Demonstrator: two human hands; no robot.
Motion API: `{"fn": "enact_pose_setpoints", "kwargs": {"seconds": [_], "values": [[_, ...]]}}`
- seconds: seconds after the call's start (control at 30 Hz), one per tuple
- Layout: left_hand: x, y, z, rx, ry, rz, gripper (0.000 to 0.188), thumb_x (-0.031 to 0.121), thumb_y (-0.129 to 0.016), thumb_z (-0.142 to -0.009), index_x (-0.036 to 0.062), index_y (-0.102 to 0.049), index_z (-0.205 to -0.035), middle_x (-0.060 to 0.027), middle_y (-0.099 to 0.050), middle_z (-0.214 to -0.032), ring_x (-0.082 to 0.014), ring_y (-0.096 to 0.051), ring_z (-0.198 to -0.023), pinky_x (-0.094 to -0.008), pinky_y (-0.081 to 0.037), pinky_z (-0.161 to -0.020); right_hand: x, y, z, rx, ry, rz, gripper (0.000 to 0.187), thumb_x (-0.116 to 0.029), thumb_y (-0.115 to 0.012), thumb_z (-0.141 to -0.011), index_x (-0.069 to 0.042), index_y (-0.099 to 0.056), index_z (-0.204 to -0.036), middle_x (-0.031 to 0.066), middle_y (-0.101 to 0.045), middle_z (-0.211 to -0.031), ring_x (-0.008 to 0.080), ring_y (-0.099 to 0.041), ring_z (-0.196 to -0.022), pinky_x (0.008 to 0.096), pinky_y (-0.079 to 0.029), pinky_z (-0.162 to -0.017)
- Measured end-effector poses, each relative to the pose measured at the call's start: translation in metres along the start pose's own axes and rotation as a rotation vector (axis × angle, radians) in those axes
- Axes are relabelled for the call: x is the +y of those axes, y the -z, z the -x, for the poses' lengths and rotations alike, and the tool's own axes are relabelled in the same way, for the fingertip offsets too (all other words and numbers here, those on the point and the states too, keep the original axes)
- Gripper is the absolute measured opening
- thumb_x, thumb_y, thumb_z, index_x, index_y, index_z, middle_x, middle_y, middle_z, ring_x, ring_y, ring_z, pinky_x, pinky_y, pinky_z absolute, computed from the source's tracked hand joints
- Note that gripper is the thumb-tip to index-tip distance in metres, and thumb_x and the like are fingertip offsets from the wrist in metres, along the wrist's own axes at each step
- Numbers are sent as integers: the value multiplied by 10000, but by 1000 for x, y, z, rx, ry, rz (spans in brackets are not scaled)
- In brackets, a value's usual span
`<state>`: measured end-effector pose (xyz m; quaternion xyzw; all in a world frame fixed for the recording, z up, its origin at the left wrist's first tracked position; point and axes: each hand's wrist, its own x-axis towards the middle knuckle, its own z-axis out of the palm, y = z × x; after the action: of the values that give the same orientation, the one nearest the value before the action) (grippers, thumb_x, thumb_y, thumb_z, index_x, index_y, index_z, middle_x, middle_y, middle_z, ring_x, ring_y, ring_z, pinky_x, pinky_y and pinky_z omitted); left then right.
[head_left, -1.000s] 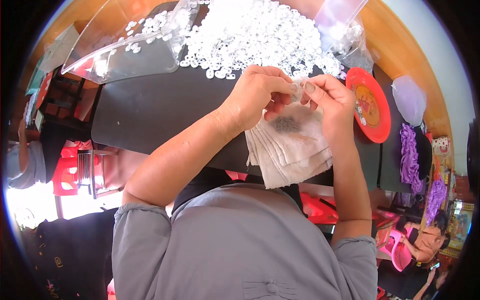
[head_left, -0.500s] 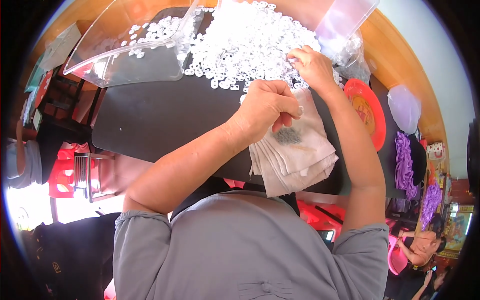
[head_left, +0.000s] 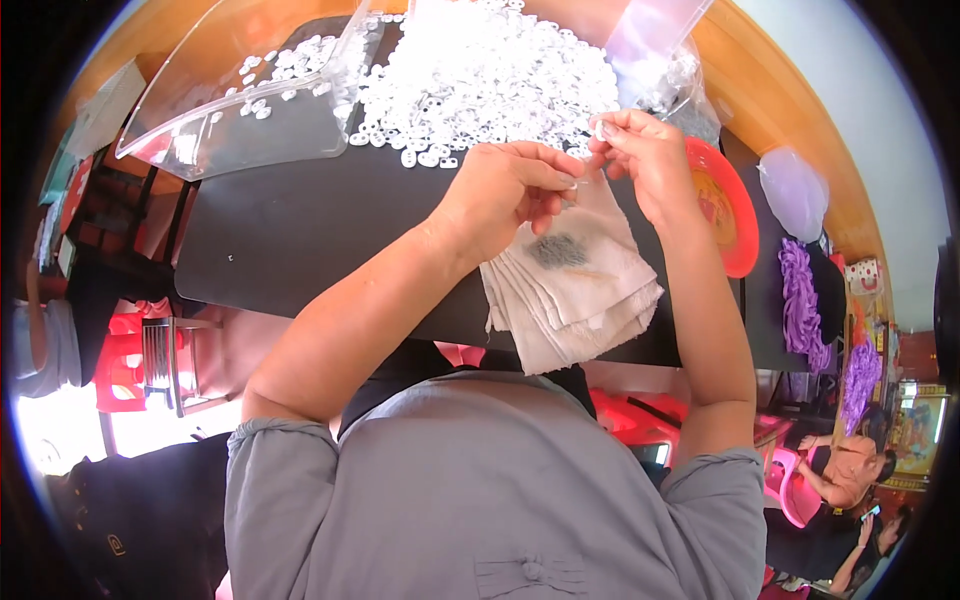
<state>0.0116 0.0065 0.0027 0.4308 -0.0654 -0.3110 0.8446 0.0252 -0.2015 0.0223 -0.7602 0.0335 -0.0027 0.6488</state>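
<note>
A large heap of small white plastic pieces with holes (head_left: 480, 80) covers the far middle of the dark table. My right hand (head_left: 655, 165) is at the heap's near right edge, with a white plastic piece (head_left: 599, 130) pinched between thumb and fingers. Close beside it, my left hand (head_left: 500, 200) has thumb and forefinger pressed together; what they hold is too small to make out. Below both hands lies a folded beige cloth (head_left: 600, 300), bearing a dark grey patch of fine bits (head_left: 557, 250).
A clear plastic bin (head_left: 190, 150) lies at the far left, with loose white pieces by it. To the right are a red plate (head_left: 745, 255), a clear plastic bag (head_left: 690, 100) and purple cord (head_left: 800, 300). People (head_left: 850, 470) sit at the lower right.
My right hand has drawn back from the heap with a white plastic piece. My left hand has turned and risen toward it, so the two hands are now close together.
</note>
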Motion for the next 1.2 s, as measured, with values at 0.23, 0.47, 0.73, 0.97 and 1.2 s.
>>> {"fn": "enact_pose_setpoints", "kwargs": {"seconds": [0.23,0.47,0.73,0.97,1.2], "values": [[-2,-2,-1,61,-66,-74,118,-48,-614,-821,-80,-637,-932,-94,-614,-734,-144,-567,-553,-268,-453,-458,-10,-1,39,-76,-40,-182,204,-129,-603,-916,37,-640,-1029,69,-652,-833,161,-614,-698,239,-416,-584],[-4,-4,-2,68,-125,-70,68,22,-632,-871,-43,-621,-890,-69,-606,-715,-135,-554,-547,-264,-434,-451,-2,-7,49,-117,-60,-289,204,-123,-628,-901,48,-641,-1011,85,-655,-822,172,-618,-694,245,-425,-587],[-7,-5,-2,112,-138,-98,86,52,-651,-873,-23,-615,-847,-61,-598,-703,-126,-539,-550,-260,-419,-449,-1,-22,56,-15,33,-243,189,-101,-621,-902,47,-643,-1017,77,-649,-818,162,-604,-687,246,-427,-596],[-7,-7,0,144,-154,-96,73,28,-648,-860,-27,-606,-834,-81,-614,-714,-130,-565,-561,-255,-422,-429,-3,-22,58,-4,15,-281,185,-101,-593,-920,46,-643,-1020,77,-649,-824,157,-601,-688,240,-423,-605],[-6,-9,2,184,-147,-119,63,15,-646,-839,-34,-608,-830,-92,-616,-713,-140,-568,-559,-258,-417,-433,3,-20,57,16,105,-111,135,-88,-599,-916,16,-649,-986,29,-645,-815,130,-602,-692,228,-416,-590]]}}
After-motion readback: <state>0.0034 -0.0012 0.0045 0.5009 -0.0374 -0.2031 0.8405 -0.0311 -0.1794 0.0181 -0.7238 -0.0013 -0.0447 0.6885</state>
